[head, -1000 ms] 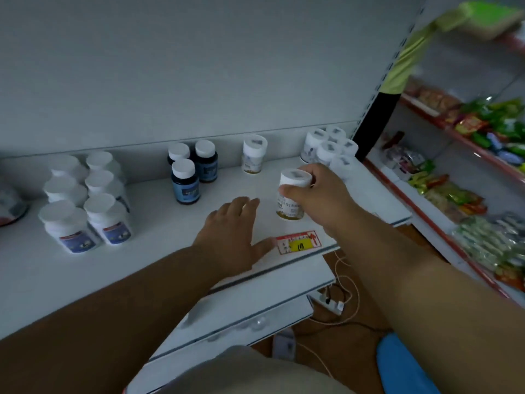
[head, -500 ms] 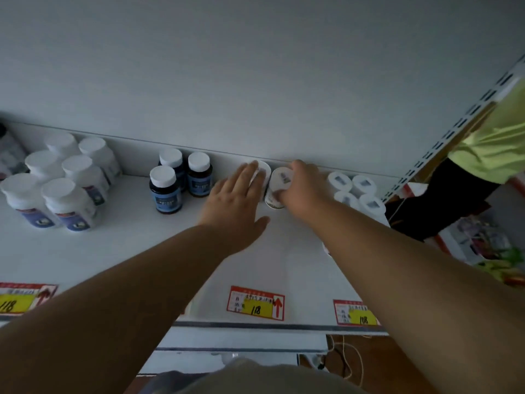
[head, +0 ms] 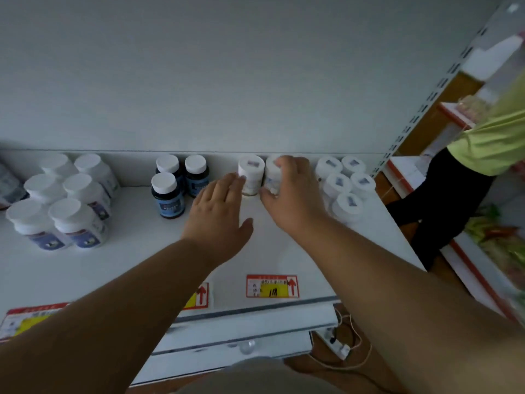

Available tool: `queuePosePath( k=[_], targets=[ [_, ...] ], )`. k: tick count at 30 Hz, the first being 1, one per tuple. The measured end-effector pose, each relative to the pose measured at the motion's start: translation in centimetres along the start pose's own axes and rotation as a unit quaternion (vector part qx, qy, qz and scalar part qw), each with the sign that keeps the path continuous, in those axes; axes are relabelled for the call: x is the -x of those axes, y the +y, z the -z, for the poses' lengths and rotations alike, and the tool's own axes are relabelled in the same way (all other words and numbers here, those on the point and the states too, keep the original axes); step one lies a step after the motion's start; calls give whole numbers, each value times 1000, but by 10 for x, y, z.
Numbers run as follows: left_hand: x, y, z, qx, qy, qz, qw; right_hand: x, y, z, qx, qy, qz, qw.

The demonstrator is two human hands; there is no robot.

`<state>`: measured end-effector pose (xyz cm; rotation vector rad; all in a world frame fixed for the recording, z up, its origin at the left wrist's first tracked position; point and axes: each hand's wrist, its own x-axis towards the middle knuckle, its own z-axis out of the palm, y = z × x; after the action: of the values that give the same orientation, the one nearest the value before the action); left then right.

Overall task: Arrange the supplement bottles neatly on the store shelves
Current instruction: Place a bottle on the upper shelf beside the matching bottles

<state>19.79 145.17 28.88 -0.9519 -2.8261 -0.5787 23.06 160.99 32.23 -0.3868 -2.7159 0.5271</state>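
Since the earlier frame the carried white bottle has gone from shelf front to the back wall. Right hand grip stays curled round it, setting it touching a matching white bottle. Left hand is flat, fingers spread, fingertips at that neighbour. Risk: pulling out carelessly could tip either, or nudge the dark blue-label bottles just left. The bottle is small, white-capped, pale-labelled, upright on the shelf.

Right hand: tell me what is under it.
The right hand grips a white bottle standing at the back of the shelf, beside another white bottle. Its cap and right side are mostly covered.
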Motion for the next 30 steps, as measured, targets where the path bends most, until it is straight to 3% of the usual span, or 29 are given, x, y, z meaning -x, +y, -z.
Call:
queuePosePath(
  k=[4, 8, 12, 17, 25, 30],
  targets=[
    [54, -31, 14, 15, -46, -21, 999, 49, -39, 3, -5, 42, -4, 999],
    [125, -68, 35, 21, -34, -32, 999, 105, -98, -6, -63, 55, 21, 996],
    [206, -102, 67, 7, 0, 20, 1000, 154, -166, -26, -126, 6, 101, 987],
    [300, -130, 101, -51, 31, 158, 986, 200, -228, -53, -177, -76, 202, 960],
    [418, -170, 136, -63, 29, 247, 967, 289, -299, -76, -183, -178, 239, 937],
    [459, -235, 149, -25, 28, 257, 966, 314, -357, -121, -175, -214, 194, 941]
  ],
)
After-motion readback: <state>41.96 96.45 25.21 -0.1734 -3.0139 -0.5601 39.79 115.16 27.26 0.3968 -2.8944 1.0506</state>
